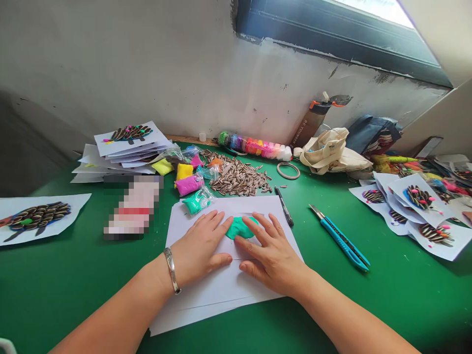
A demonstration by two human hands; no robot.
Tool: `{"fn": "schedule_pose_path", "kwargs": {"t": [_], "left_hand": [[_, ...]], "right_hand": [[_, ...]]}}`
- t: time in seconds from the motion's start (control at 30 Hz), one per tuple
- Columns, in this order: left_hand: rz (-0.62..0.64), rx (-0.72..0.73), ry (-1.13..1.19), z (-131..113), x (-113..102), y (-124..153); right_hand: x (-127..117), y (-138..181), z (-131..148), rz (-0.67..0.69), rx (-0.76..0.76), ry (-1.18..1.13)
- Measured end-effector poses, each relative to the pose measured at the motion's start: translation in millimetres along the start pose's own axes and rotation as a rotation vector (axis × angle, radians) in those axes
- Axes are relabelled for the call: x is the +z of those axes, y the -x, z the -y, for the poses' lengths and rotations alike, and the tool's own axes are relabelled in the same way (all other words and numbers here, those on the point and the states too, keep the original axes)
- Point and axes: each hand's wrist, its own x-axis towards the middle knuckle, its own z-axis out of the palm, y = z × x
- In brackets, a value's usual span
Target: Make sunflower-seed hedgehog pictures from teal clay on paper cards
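Note:
A flattened patch of green modelling clay (239, 228) lies on white paper (217, 285) in front of me. My left hand (204, 243) rests on the paper with its fingers stretched out, the index fingertip at the clay's left edge. Spread over the right side of the clay is my right hand (271, 253), its fingertips touching it and partly covering it. A bag of green clay (197, 200) sits at the paper's upper left edge. Beside the paper's right edge lies a black pen (283, 206).
Sunflower seeds (241, 174) are heaped behind the paper, near coloured clay packets (189, 184) and a ring of tape (288, 170). A blue utility knife (339, 237) with its blade out lies to the right. Seed-decorated sheets (127, 140) are stacked at left; others (420, 196) lie at right.

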Motion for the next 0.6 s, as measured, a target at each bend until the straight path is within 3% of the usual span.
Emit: {"fn": "schedule_pose_path", "kwargs": {"t": [0.23, 0.6], "left_hand": [[-0.028, 0.014, 0.014, 3.2, 2.8, 0.0], [0.055, -0.024, -0.054, -1.1, 1.8, -0.8]], "right_hand": [[-0.2, -0.2, -3.7, 0.007, 0.070, -0.019], [2.4, -5.1, -3.5, 0.036, 0.140, 0.037]]}}
